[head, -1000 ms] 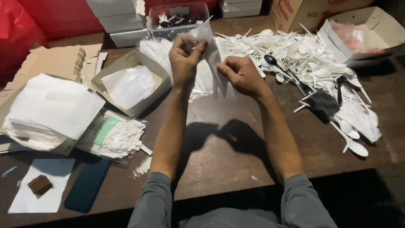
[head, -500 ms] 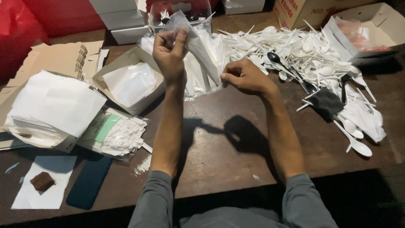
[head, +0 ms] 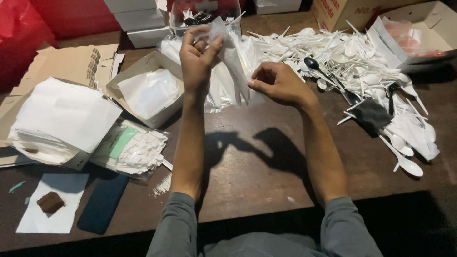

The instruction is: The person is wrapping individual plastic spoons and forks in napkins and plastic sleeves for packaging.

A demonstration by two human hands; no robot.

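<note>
Two bare hands work above a dark brown wooden desk (head: 257,162); the left hand (head: 197,57) is raised and pinches between thumb and fingers the top of a thin clear plastic sleeve (head: 232,62), which hangs down tilted toward the right hand (head: 276,83); the right hand is loosely curled, its fingertips pressed together just beside the lower end of the sleeve, and I cannot tell if it touches the sleeve or holds something small. Behind the hands lies a big heap of white plastic spoons and forks (head: 347,52), with one black plastic spoon (head: 315,65) among them; a small dark grey cloth (head: 371,115) lies at the near edge of the heap. On the left side stands an open brown cardboard box with white sheets inside (head: 150,90); further left there is a thick stack of white paper napkins (head: 62,119), and near it a clear bag of small white packets (head: 133,150). At the near left corner a dark blue flat phone (head: 102,204) lies beside a white paper sheet (head: 66,209) with a small brown block (head: 50,202) on it.
</note>
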